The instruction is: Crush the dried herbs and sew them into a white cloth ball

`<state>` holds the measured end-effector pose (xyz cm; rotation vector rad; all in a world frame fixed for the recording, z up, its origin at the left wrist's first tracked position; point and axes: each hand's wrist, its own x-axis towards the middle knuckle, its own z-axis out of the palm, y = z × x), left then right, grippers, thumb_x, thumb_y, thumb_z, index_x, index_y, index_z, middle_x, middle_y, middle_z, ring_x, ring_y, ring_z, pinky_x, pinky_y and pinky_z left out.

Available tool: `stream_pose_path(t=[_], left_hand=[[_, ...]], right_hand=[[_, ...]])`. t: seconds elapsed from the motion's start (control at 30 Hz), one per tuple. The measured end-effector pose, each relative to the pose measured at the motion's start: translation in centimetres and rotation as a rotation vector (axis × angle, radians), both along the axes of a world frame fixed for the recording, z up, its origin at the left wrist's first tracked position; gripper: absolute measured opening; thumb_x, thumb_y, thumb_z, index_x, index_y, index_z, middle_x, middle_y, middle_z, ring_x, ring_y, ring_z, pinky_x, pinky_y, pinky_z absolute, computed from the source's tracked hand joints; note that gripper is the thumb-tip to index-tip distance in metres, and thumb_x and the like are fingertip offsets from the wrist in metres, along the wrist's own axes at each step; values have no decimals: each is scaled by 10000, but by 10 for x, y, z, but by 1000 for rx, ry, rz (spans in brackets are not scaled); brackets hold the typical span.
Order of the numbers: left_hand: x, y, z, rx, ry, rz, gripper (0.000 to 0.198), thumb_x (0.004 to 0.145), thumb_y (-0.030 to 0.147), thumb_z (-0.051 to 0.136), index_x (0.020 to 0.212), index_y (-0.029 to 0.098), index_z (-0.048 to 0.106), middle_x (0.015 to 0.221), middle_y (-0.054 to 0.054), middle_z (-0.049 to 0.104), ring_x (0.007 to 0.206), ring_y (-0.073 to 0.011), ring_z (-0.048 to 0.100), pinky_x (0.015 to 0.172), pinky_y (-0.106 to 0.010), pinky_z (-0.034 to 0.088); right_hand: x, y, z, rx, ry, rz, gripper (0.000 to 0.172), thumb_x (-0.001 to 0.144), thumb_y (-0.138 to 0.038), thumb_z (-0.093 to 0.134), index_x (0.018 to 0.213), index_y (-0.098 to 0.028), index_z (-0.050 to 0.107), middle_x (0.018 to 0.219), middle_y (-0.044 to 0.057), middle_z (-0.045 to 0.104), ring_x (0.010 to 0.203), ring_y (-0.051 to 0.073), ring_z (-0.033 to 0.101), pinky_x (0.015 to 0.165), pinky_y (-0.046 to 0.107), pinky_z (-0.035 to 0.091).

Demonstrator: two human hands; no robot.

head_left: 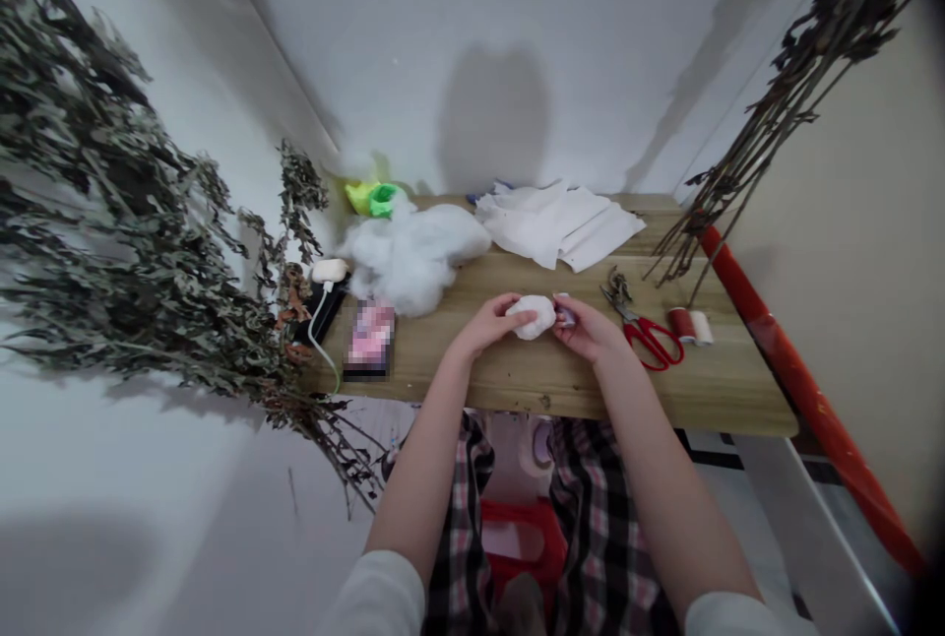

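And we're at the middle of the action: a ball of white stuffing (536, 317) sits cupped between both hands, near the centre of the wooden table (561, 385), a little closer to the front edge. The left hand (490, 325) curls around its left side, fingers closed in. The right hand (588, 330) presses in from the other side, with a small purplish-white piece (565, 314) pinched against the ball, too small to make out. That ball looks feather-light and very soft, likely to squash under a hard pinch, so a broad, gentle cupping hold looks like the safest grip.

Just behind it, a loose heap of stuffing (409, 257) spreads toward the back edge, with a green and yellow plastic bag (373, 199) at the back left corner. Along the back edge lie folded white sheets (557, 224), cloth or paper, hard to say. Over on the right, red-handled scissors (651, 342) lie beside a spool of red thread (681, 324). At the left edge, there's a blurred pink-and-black item (369, 339) and a white charger (329, 270) with its cable. Dried leafy branches (133, 222) hang in from the left.
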<state>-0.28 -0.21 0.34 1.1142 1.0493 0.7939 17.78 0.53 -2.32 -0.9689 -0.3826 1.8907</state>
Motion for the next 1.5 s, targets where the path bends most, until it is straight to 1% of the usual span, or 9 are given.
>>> stream_pose_path(t=[0.23, 0.5, 0.67, 0.87, 0.93, 1.1, 1.27, 1.37, 1.5], left_hand=[[-1, 0, -4, 2, 15, -11, 335, 663, 312, 752, 951, 145, 710, 705, -7, 648, 586, -81, 485, 516, -173, 341], [-4, 4, -15, 66, -4, -47, 411, 644, 359, 766, 991, 147, 710, 943, -55, 703, 799, -132, 591, 743, -219, 442], [-6, 4, -19, 101, 30, -66, 447, 636, 394, 765, 1001, 143, 697, 954, -59, 696, 807, -135, 589, 748, -226, 444], [-4, 4, -23, 151, 114, -88, 471, 635, 432, 754, 1002, 142, 696, 895, -45, 689, 769, -128, 581, 715, -219, 438], [-3, 3, -24, 189, 165, -84, 478, 635, 448, 749, 996, 139, 697, 881, -45, 687, 765, -132, 580, 706, -219, 438], [2, 3, -26, 279, 254, -89, 522, 623, 465, 754, 1026, 139, 688, 914, -58, 691, 795, -158, 592, 725, -246, 451], [5, 2, -25, 351, 299, -74, 568, 604, 463, 768, 1061, 143, 662, 982, -68, 686, 852, -180, 596, 756, -267, 459], [6, 1, -24, 429, 336, -71, 499, 645, 422, 742, 1054, 148, 656, 984, -69, 683, 865, -187, 599, 763, -271, 462], [8, 1, -26, 495, 431, -20, 426, 668, 354, 714, 1042, 159, 663, 1014, -73, 689, 904, -206, 610, 818, -292, 461]], right_hand=[[-1, -2, 3, 112, -75, 38, 216, 619, -207, 766, 701, -170, 570, 544, -70, 488, 435, 34, 385, 387, 149, 333], [4, 1, 0, 83, -156, 5, 125, 693, -152, 656, 789, -200, 592, 601, -37, 579, 473, 78, 484, 436, 195, 448], [5, 3, 0, 7, -107, -83, 176, 656, -84, 677, 785, -181, 607, 620, -24, 606, 546, 76, 565, 460, 153, 475], [2, 3, 2, 23, -212, -137, 227, 629, -123, 711, 814, -193, 599, 681, -18, 638, 583, 93, 589, 466, 169, 467], [-1, 2, 3, 101, -324, -188, 271, 625, -171, 721, 857, -208, 585, 705, -24, 632, 590, 101, 587, 471, 183, 452], [-12, -1, 4, 422, -650, -258, 336, 673, -320, 691, 963, -239, 544, 737, -41, 568, 601, 116, 561, 513, 221, 434], [-19, -9, 10, 694, -994, -338, 304, 752, -338, 624, 1020, -209, 561, 849, 12, 619, 711, 160, 567, 687, 307, 468], [-25, -18, 17, 791, -1156, -353, 269, 794, -312, 589, 1043, -210, 578, 895, 28, 637, 762, 174, 579, 746, 321, 458], [-35, -28, 26, 865, -1197, -375, 251, 830, -300, 556, 1063, -210, 577, 934, 47, 649, 794, 188, 600, 756, 323, 465]])
